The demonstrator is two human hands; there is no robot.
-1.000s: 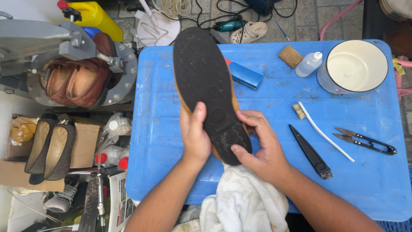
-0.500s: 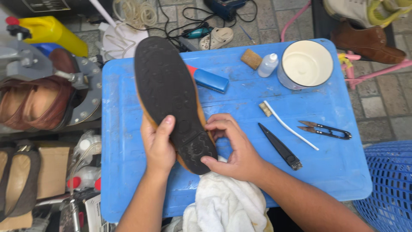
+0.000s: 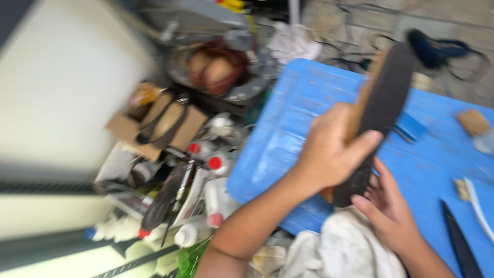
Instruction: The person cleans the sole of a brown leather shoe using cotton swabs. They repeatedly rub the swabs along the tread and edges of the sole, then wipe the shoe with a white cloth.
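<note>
From my head camera, blurred by motion, my left hand (image 3: 329, 152) is wrapped around the shoe (image 3: 378, 110), thumb across its black sole, fingers closed on the tan edge behind. The shoe stands tilted over the blue table (image 3: 288, 123), heel low, toe up toward the far edge. My right hand (image 3: 388, 211) sits open beneath the heel, fingers spread and touching the sole, not gripping. A white cloth (image 3: 350, 249) lies just under both hands. On the right are a dark tool (image 3: 460, 244) and a white brush (image 3: 476, 203). Left of the table lie bottles (image 3: 216, 203), a cardboard box with flat shoes (image 3: 162, 123) and brown shoes in a press (image 3: 216, 67).
</note>
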